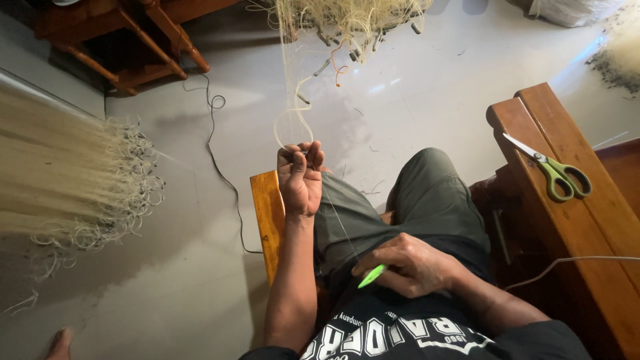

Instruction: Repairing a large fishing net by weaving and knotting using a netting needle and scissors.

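My left hand (301, 175) is raised over my knee, its fingers closed on a pale cord (293, 123) and thin net threads that run up to a hanging fishing net (347, 20). Lower down, my right hand (410, 265) rests on my lap and grips a bright green netting needle (372, 275), its tip pointing down-left. A fine line (339, 223) stretches from the left hand down toward the right hand. I sit on a wooden chair in dark green trousers.
Green-handled scissors (553, 170) lie on the wooden armrest (587, 220) at right. A big bundle of pale net (60, 173) fills the left side. A black cable (223, 173) snakes across the grey floor. Red wooden furniture legs (153, 47) stand at top left.
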